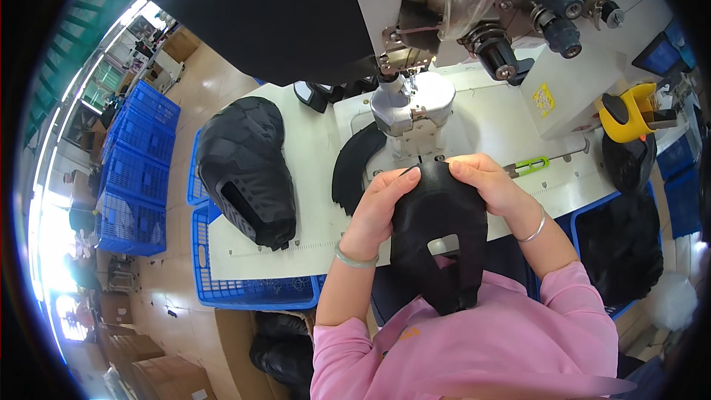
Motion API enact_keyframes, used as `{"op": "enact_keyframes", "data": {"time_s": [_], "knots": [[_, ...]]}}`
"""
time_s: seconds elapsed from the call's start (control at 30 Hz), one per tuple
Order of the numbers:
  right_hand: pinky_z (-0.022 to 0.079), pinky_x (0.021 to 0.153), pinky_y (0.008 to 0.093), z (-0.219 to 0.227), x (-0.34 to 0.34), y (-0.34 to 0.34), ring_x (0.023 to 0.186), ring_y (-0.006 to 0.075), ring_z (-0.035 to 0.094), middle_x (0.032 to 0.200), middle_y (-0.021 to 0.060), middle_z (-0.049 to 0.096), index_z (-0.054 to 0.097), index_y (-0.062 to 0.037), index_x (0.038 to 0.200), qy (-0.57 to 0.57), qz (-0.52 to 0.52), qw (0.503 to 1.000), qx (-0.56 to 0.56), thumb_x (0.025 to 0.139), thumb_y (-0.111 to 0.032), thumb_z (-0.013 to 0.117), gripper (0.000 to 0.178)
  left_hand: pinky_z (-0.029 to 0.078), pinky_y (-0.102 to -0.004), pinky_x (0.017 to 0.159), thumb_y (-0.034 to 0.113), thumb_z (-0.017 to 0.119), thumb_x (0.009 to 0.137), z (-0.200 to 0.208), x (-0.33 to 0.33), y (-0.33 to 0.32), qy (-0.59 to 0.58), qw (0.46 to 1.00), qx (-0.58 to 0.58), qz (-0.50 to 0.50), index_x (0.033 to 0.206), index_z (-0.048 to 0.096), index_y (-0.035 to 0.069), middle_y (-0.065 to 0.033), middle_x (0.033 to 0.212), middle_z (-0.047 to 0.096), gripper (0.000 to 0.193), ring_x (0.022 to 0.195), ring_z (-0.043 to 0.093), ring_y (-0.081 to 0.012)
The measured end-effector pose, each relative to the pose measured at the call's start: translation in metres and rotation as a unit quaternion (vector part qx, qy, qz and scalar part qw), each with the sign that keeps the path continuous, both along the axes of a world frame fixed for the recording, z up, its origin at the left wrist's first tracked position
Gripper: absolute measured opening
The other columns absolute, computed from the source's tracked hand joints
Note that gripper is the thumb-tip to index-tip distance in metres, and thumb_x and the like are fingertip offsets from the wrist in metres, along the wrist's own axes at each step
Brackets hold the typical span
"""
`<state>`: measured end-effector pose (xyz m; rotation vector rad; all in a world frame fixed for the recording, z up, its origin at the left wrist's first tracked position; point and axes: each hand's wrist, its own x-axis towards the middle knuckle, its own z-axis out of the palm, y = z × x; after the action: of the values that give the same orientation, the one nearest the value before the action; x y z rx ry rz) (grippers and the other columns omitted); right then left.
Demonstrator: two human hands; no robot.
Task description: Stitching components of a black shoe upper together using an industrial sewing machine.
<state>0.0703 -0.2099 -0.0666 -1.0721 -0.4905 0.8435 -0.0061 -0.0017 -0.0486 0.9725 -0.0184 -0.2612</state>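
Observation:
A black shoe upper (437,211) with an oblong opening hangs between my two hands, in front of the sewing machine head (415,115). My left hand (376,200) grips its upper left edge, thumb on top. On the opposite edge, my right hand (490,184) is closed the same way. The lower end of the upper reaches down against my pink shirt (503,333). Left of the machine lies a curved stack of black pieces (359,167). Farther left on the white table (315,241) rests a thick bundle of nested black uppers (248,170).
A green-handled tool (529,167) and a yellow holder (629,112) lie to the right. Blue crates stand beneath the table at left (259,295) and at right with black pieces (618,244). A cardboard box (229,352) is at lower left; stacked blue crates (133,192) stand beyond.

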Motion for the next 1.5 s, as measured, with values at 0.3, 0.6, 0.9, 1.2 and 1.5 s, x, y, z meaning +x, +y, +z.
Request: {"op": "enact_keyframes", "data": {"time_s": [0.3, 0.6, 0.9, 1.2, 1.5], "knots": [[0.051, 0.077, 0.0241, -0.004, -0.002, 0.003, 0.086, 0.0087, 0.064, 0.099, 0.0056, 0.070, 0.065, 0.0043, 0.112, -0.016, -0.022, 0.999, -0.035, 0.105, -0.029, 0.049, 0.038, 0.053, -0.0222, 0.072, 0.021, 0.056, 0.101, -0.005, 0.000, 0.003, 0.006, 1.000, 0.012, -0.009, 0.108, 0.067, -0.005, -0.0058, 0.096, 0.072, 0.029, 0.081, 0.066, -0.0088], [0.047, 0.067, 0.0216, -0.008, -0.005, 0.013, 0.078, 0.0034, 0.057, 0.088, -0.0005, 0.066, 0.066, 0.0001, 0.097, -0.055, -0.039, 0.998, -0.009, 0.104, -0.029, 0.052, 0.033, 0.053, -0.0237, 0.071, 0.012, 0.073, 0.086, -0.001, -0.003, 0.008, -0.010, 0.993, 0.119, -0.001, 0.102, 0.068, -0.005, -0.0052, 0.091, 0.071, 0.024, 0.077, 0.065, -0.0095], [0.055, 0.074, 0.0273, 0.005, -0.023, 0.028, 0.091, 0.0154, 0.068, 0.103, 0.0134, 0.071, 0.066, 0.0053, 0.112, 0.015, -0.058, 0.998, 0.036, 0.096, -0.012, 0.062, 0.024, 0.047, -0.0263, 0.089, 0.004, 0.066, 0.090, 0.011, -0.062, 0.081, -0.091, 0.875, 0.367, 0.304, 0.123, 0.055, -0.001, -0.0064, 0.111, 0.063, 0.035, 0.101, 0.058, -0.0121], [0.052, 0.087, 0.0350, -0.027, -0.031, -0.040, 0.104, 0.0257, 0.065, 0.109, 0.0132, 0.069, 0.069, -0.0007, 0.107, -0.429, -0.194, 0.842, -0.263, 0.084, 0.000, 0.064, 0.024, 0.030, -0.0450, 0.109, 0.039, 0.046, 0.104, 0.008, -0.055, 0.242, 0.009, 0.508, 0.642, 0.574, 0.129, 0.042, -0.010, -0.0308, 0.140, 0.039, 0.055, 0.131, 0.038, -0.0412], [0.046, 0.100, 0.0430, -0.068, -0.005, -0.115, 0.116, 0.0347, 0.059, 0.116, 0.0139, 0.066, 0.068, 0.0008, 0.097, -0.532, -0.379, 0.655, -0.379, 0.081, 0.005, 0.064, 0.018, 0.038, -0.0438, 0.105, 0.033, 0.042, 0.105, 0.005, -0.021, 0.265, -0.127, 0.468, 0.645, 0.590, 0.134, 0.045, -0.002, -0.0255, 0.134, 0.052, 0.045, 0.123, 0.050, -0.0409]]}}
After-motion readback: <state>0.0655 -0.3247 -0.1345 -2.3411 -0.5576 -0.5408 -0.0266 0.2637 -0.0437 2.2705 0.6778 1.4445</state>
